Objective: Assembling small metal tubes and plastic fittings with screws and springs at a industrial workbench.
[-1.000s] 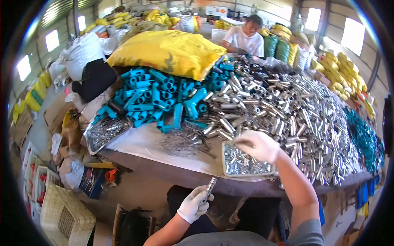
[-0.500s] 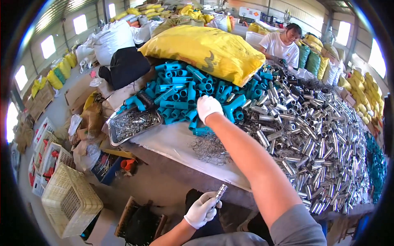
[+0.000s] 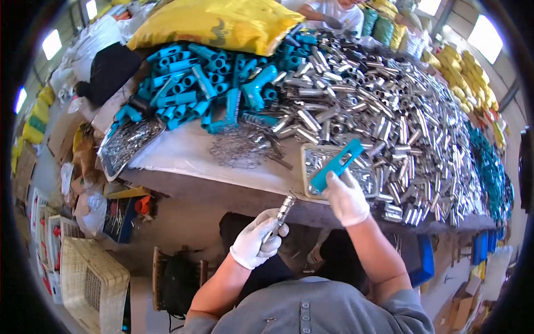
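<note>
My left hand, in a white glove, grips a short silver metal tube below the table's front edge. My right hand, also gloved, holds a flat blue plastic handle piece above a shallow metal tray of small metal parts. A heap of blue plastic handles lies at the table's back left. A large pile of silver metal tubes covers the right half of the table. A tangle of wire springs rests on the white sheet in front of me.
A second tray of small metal parts sits at the table's left corner. A yellow sack lies behind the blue pile. Another person in white works at the far side. A woven plastic basket and boxes stand on the floor left.
My right hand reached from the tray to the blue pile, then came back over the tray holding a blue handle piece. My left hand kept the metal tube and rose slightly.
</note>
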### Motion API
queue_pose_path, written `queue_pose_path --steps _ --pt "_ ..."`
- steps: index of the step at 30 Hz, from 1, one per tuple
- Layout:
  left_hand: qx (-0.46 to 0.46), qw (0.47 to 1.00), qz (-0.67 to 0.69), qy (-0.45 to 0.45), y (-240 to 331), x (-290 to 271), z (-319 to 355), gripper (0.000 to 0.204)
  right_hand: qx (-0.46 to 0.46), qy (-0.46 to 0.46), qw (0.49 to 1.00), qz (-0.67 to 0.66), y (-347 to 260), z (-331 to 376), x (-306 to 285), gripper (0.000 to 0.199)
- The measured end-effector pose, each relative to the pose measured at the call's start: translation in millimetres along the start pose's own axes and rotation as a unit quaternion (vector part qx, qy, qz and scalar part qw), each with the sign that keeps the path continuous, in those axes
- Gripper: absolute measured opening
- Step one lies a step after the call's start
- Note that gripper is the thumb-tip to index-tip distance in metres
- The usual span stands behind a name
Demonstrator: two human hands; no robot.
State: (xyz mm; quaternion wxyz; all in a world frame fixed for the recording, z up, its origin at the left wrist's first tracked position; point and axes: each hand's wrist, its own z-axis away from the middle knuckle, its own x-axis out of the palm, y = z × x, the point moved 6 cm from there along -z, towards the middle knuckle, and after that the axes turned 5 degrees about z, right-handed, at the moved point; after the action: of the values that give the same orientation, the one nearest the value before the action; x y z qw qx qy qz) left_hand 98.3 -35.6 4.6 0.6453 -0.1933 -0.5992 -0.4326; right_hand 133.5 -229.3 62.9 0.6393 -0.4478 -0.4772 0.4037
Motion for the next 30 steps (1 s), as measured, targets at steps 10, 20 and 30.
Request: queue_pose_path --steps 10,20,30 --pt "-0.047 0.979 -0.2 -0.001 -39 42 -11 0.033 0.062 -0.105 0.989 -0.083 20 84 -1 0.032" --pt "-0.16 0.944 -0.287 0.003 -59 39 -1 0.039 -0.223 -0.13 0.833 0.49 -68 85 -41 0.015" --pt "-0.171 0.941 -0.293 0.021 -68 35 -6 0.049 0.151 -0.257 0.886 0.355 -24 89 -53 0.03"
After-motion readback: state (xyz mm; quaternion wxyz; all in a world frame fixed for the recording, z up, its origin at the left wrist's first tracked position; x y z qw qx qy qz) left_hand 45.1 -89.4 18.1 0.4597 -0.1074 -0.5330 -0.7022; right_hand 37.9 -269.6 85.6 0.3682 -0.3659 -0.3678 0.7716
